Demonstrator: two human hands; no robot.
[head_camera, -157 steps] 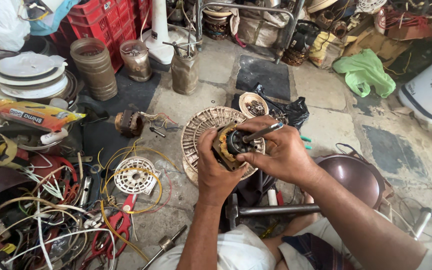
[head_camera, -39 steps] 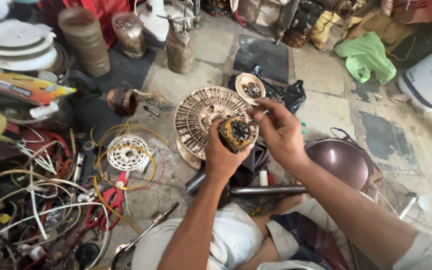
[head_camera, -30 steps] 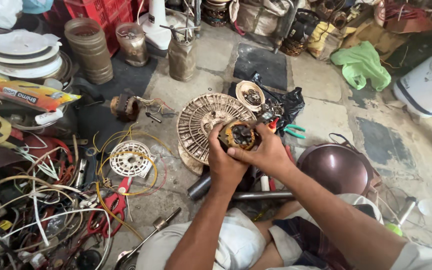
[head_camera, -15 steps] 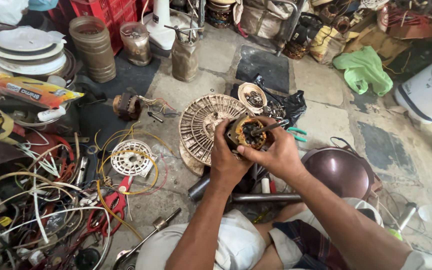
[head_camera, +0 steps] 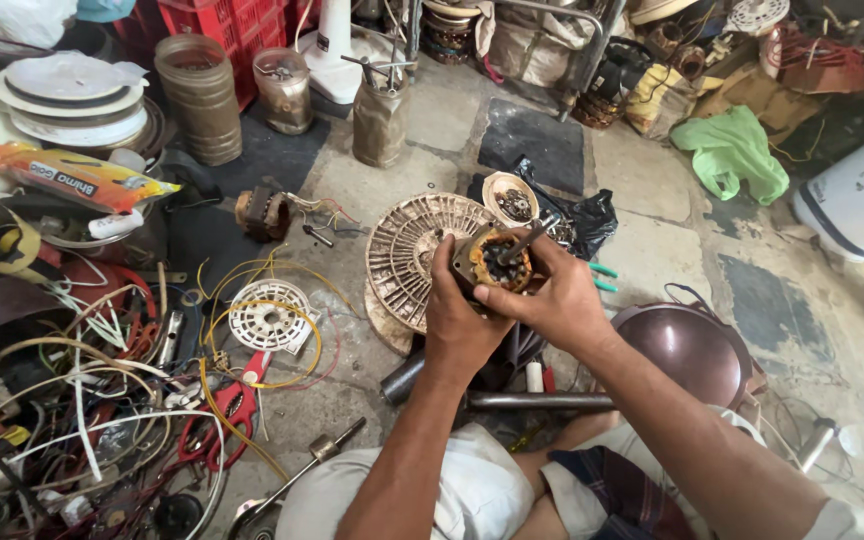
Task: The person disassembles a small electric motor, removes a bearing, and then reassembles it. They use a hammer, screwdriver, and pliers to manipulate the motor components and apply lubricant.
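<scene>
Head view: we are gripping a small motor (head_camera: 497, 262) with both hands, left hand (head_camera: 459, 320) cupping it, right hand (head_camera: 552, 300) closing around its shaft, above the round grille (head_camera: 407, 255) on the floor; next we judge steady turning.

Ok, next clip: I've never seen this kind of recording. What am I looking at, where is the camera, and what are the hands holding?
There is no machine here. A camera worn on a person's head looks down at their own two bare hands as they sit on a stone floor. The left hand and the right hand together hold a small electric motor with copper-coloured windings and a metal shaft sticking up. Just behind it lies a round, cream ribbed fan grille. To the left sit a tangle of wires, red-handled scissors and a second small motor. A dark metal bowl is on the right, and a metal pipe lies by the knees.
</scene>
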